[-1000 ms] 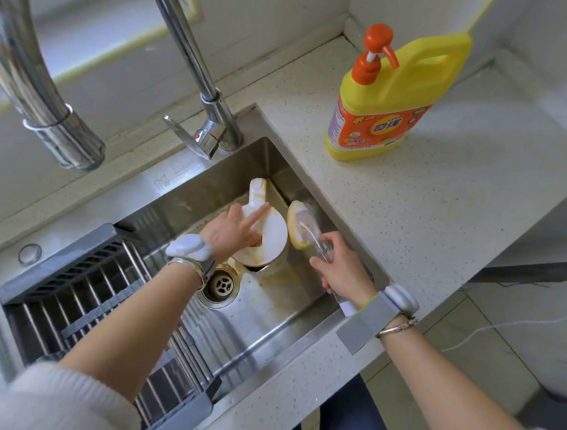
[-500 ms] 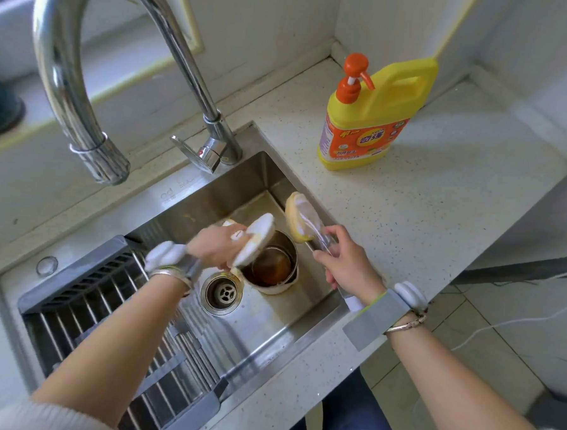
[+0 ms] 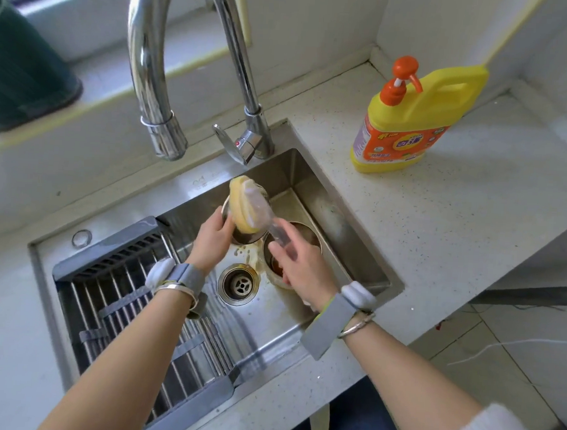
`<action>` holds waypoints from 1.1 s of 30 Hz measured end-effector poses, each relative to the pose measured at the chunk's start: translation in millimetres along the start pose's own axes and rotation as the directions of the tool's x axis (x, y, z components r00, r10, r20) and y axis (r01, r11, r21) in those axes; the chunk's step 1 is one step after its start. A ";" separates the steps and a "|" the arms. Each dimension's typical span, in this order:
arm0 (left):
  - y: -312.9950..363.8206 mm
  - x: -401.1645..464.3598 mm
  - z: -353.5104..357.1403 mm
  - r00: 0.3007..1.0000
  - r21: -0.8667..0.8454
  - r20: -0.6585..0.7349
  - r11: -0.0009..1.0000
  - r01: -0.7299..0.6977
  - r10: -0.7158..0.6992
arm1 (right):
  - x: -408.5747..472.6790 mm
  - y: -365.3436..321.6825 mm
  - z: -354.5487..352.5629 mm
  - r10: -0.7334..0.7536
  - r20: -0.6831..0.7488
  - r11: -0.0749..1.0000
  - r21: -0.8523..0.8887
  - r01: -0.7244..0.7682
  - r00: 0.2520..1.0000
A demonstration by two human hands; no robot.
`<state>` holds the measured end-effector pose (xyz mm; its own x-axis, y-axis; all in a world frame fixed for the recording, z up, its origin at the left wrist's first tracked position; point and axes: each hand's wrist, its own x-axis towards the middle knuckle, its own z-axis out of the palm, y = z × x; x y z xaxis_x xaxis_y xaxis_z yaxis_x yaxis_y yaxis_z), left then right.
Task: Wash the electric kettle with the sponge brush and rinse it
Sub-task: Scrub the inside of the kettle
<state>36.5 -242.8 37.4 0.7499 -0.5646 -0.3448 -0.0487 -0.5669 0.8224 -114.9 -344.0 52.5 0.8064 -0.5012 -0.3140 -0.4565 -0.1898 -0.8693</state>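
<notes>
since half a second ago the lid (image 3: 242, 225) has swung further back and the sponge brush (image 3: 244, 208) has crossed left, its yellow head now lying against the lid's underside. the left hand (image 3: 213, 236) curls round the lid's left edge, and the right hand (image 3: 301, 263) wraps its fingers round the clear handle. the kettle (image 3: 293, 248) stands in the sink (image 3: 356, 248), just right of the drain (image 3: 239, 284), mostly hidden by the right hand; brownish liquid sits in its bottom, and brown drips stain the steel beside it. the risk, i think, is a hard scrub tipping the kettle and spilling that liquid, or straining the lid's hinge. the tap (image 3: 161, 136) is dry. a soap bottle (image 3: 408, 119) stands on the counter (image 3: 455, 224), contents unseen.
</notes>
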 end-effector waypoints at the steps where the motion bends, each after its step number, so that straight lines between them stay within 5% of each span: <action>1: -2.3 -2.0 -0.8 1.000 -0.043 -0.002 0.999 0.017 -0.017 | 0.2 4.7 5.8 0.026 -0.012 0.999 -0.023 -0.026 1.000; 5: -7.1 -5.5 -3.7 0.996 -0.191 0.071 0.980 0.059 -0.047 | 4.3 15.7 13.1 0.203 -0.090 0.979 0.019 -0.202 0.975; 9: -6.2 -5.7 2.1 0.994 -0.270 0.074 0.958 0.093 -0.076 | -3.5 1.2 24.7 0.057 -0.034 0.997 -0.050 -0.059 0.998; 13: -10.9 -14.1 5.8 0.995 -0.309 0.034 0.946 0.102 -0.096 | 5.9 19.1 16.1 0.283 -0.077 0.955 -0.069 -0.288 0.956; 17: -10.9 -12.7 8.8 0.991 -0.364 -0.024 0.924 0.116 -0.134 | -21.4 9.5 31.0 0.099 0.055 0.991 -0.095 -0.093 0.994; 21: -14.1 -11.9 7.4 0.992 -0.385 -0.018 0.916 0.111 -0.128 | -5.8 20.3 21.9 0.238 -0.029 0.956 -0.169 -0.240 0.971; 26: -16.8 -7.3 10.9 0.973 -0.448 -0.086 0.881 0.152 -0.212 | -23.7 3.2 45.2 -0.015 0.013 0.969 -0.248 0.018 1.000; 30: -20.6 -7.0 11.5 0.979 -0.460 -0.059 0.876 0.146 -0.195 | -9.9 20.7 34.1 0.215 -0.067 0.948 -0.226 -0.225 0.974; 33: -16.1 -2.6 12.0 0.973 -0.449 -0.102 0.883 0.140 -0.206 | -23.3 -0.2 47.6 0.051 -0.005 0.985 -0.164 -0.051 0.999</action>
<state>27.4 -239.4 19.6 0.8068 -0.3716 -0.4592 0.3583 -0.3103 0.8805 -115.7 -292.1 41.8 0.7801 -0.5142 -0.3564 -0.5528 -0.2999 -0.7774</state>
